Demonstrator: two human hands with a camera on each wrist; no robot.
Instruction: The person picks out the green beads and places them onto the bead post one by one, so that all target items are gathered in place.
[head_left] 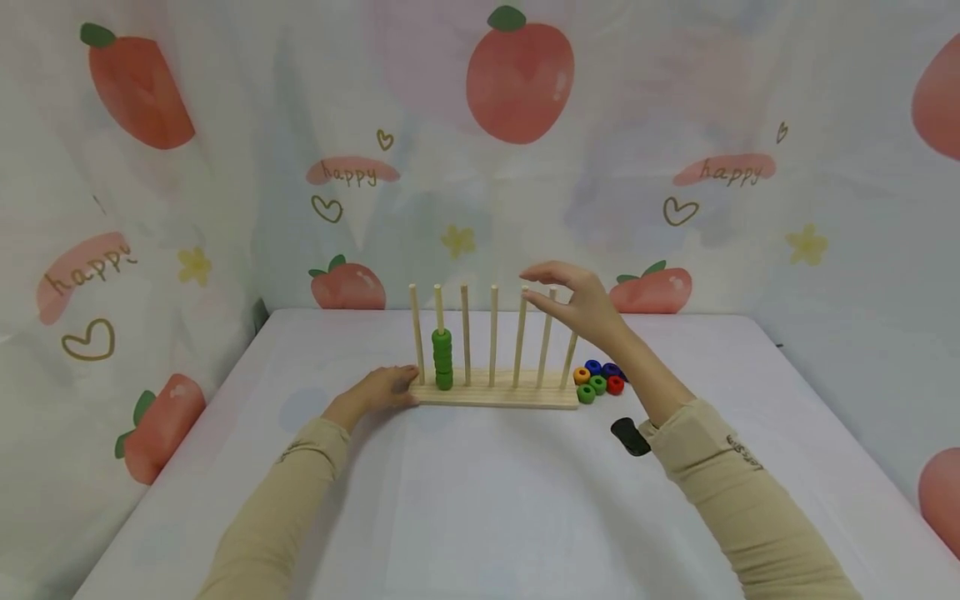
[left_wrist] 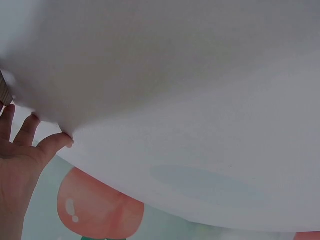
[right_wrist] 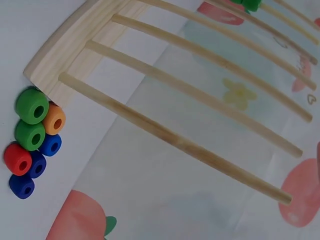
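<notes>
A wooden peg rack stands on the table, with several upright pegs in its base. Green beads are stacked on the second peg from the left. My left hand holds the left end of the base; the left wrist view catches only a corner of the base near the fingertips. Above the right-hand pegs is my raised right hand, its thumb and forefinger apart and no object visible between them. In the right wrist view the bare right-hand pegs show up close.
Beside the rack's right end lie loose beads: green, orange, red and blue. A black object lies on the table by the right sleeve. A printed cloth backdrop rises behind the table.
</notes>
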